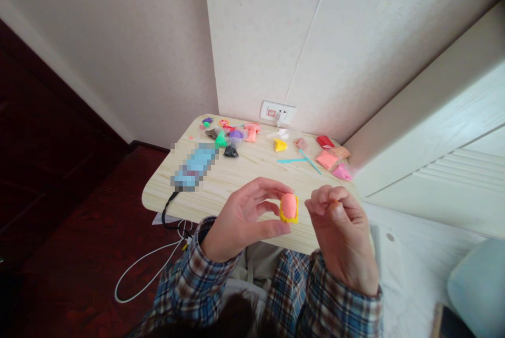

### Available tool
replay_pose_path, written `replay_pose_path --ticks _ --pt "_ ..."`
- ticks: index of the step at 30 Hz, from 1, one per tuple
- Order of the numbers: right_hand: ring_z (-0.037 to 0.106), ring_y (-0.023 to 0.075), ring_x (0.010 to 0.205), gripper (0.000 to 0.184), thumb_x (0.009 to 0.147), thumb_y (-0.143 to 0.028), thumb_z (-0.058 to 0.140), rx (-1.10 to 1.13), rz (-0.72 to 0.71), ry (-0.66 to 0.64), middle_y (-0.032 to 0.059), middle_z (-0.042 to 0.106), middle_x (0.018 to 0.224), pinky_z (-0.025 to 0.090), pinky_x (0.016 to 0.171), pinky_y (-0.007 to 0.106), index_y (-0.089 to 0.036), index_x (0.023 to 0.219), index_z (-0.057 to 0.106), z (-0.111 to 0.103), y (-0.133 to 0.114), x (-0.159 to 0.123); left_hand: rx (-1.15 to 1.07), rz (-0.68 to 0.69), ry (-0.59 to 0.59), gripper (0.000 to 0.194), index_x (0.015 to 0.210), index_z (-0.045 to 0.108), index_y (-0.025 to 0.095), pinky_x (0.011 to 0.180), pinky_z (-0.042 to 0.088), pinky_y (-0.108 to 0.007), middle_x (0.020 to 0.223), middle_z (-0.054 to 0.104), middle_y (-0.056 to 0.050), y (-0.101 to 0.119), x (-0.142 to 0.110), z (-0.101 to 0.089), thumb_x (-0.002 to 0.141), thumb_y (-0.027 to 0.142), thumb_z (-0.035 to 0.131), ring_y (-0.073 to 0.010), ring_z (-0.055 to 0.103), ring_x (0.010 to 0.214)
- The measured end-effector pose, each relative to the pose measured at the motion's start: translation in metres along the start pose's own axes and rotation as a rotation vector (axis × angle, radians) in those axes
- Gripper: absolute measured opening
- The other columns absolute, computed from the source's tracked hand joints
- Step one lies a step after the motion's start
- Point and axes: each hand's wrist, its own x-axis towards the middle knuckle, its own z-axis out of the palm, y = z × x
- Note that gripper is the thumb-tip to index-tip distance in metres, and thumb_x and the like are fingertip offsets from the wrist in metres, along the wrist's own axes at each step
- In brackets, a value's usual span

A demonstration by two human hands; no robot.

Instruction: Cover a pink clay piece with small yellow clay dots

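My left hand (pixel 244 217) pinches a small clay piece (pixel 289 208) between thumb and fingers: an orange-pink dome on a yellow base. It is held up over the near edge of the light wooden table (pixel 221 185). My right hand (pixel 339 227) is just right of the piece with its fingers curled into a pinch; a small bit of orange shows at the fingertips, too small to name. The two hands do not touch each other.
Several clay lumps and bags lie along the table's far edge: green (pixel 220 139), black (pixel 231 151), yellow (pixel 280 145), pink (pixel 326 159), red (pixel 324 141). A teal stick tool (pixel 300 159) lies mid-table. A blurred blue object (pixel 195 167) sits left, with a black cable (pixel 169 209). A wall socket (pixel 277 112) is behind.
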Motion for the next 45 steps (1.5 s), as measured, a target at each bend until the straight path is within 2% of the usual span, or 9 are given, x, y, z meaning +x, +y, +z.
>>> replay_pose_path --ticks 7,14,18,24,28,31,36,40,45 --pt "0.041 0.0133 0.058 0.038 0.077 -0.047 0.092 0.039 -0.001 -0.053 -0.0050 0.048 0.063 0.035 0.054 0.028 -0.025 0.070 0.062 0.005 -0.004 0.000 0.001 0.008 -0.009 0.043 0.104 0.075 0.019 0.083 0.053 -0.027 0.101 0.073 -0.005 -0.004 0.001 -0.003 0.068 0.024 0.098 -0.0168 0.066 0.096" --pt "0.045 0.0127 0.063 0.025 0.090 -0.045 0.083 0.015 0.017 -0.043 -0.0011 0.062 0.072 0.040 0.061 0.029 -0.025 0.076 0.078 0.001 -0.004 -0.005 0.024 -0.014 0.007 0.045 0.105 0.074 0.019 0.085 0.054 -0.028 0.103 0.073 -0.005 -0.002 0.001 -0.003 0.068 0.028 0.099 -0.0176 0.067 0.098" --pt "0.046 0.0124 0.063 0.023 0.083 -0.046 0.089 0.023 0.027 -0.054 -0.0018 0.062 0.071 0.040 0.061 0.028 -0.026 0.078 0.080 0.001 -0.004 -0.003 0.024 -0.014 0.011 0.045 0.104 0.075 0.019 0.085 0.054 -0.028 0.102 0.073 -0.005 -0.001 0.001 -0.002 0.067 0.025 0.099 -0.0175 0.067 0.098" --pt "0.043 0.0119 0.059 0.029 0.076 -0.043 0.094 0.059 0.033 -0.065 -0.0042 0.056 0.067 0.038 0.056 0.027 -0.024 0.072 0.072 0.003 -0.004 -0.002 0.009 -0.015 0.011 0.042 0.104 0.077 0.020 0.085 0.052 -0.027 0.103 0.074 -0.004 0.001 0.001 0.001 0.067 0.018 0.097 -0.0168 0.066 0.099" --pt "0.046 0.0108 0.062 0.018 0.088 -0.039 0.086 0.047 0.013 -0.028 -0.0025 0.062 0.075 0.041 0.062 0.026 -0.024 0.081 0.078 0.002 -0.007 -0.006 0.013 -0.034 0.018 0.042 0.103 0.078 0.019 0.086 0.052 -0.029 0.104 0.075 -0.006 0.003 0.001 0.004 0.066 0.019 0.098 -0.0184 0.066 0.101" --pt "0.048 0.0122 0.064 0.025 0.093 -0.042 0.079 0.032 -0.022 -0.019 -0.0015 0.061 0.074 0.041 0.062 0.027 -0.023 0.077 0.077 0.003 -0.011 -0.009 0.016 -0.049 0.013 0.042 0.103 0.078 0.018 0.087 0.052 -0.030 0.103 0.075 -0.006 0.004 0.000 0.006 0.066 0.021 0.098 -0.0192 0.066 0.101" --pt "0.053 0.0135 0.072 0.016 0.084 -0.035 0.090 -0.109 -0.051 -0.118 -0.0015 0.062 0.078 0.042 0.063 0.027 -0.025 0.079 0.078 0.007 -0.019 -0.014 -0.007 -0.046 -0.019 0.041 0.104 0.079 0.019 0.087 0.053 -0.029 0.100 0.074 -0.005 0.003 0.000 0.008 0.068 0.023 0.098 -0.0177 0.066 0.099" --pt "0.056 0.0127 0.074 0.002 0.092 -0.031 0.083 -0.163 -0.085 -0.269 -0.0010 0.060 0.084 0.044 0.061 0.025 -0.030 0.091 0.084 0.009 -0.024 -0.017 -0.039 -0.041 -0.033 0.041 0.103 0.078 0.019 0.086 0.052 -0.027 0.098 0.073 -0.003 0.002 0.000 0.012 0.068 0.023 0.099 -0.0155 0.066 0.097" --pt "0.061 0.0150 0.082 0.011 0.096 -0.026 0.078 -0.162 -0.084 -0.324 0.0007 0.061 0.088 0.050 0.067 0.026 -0.034 0.098 0.085 0.006 -0.026 -0.022 -0.078 -0.039 -0.058 0.037 0.102 0.078 0.021 0.084 0.051 -0.026 0.100 0.073 -0.002 0.002 0.001 0.019 0.070 0.020 0.097 -0.0141 0.065 0.097"
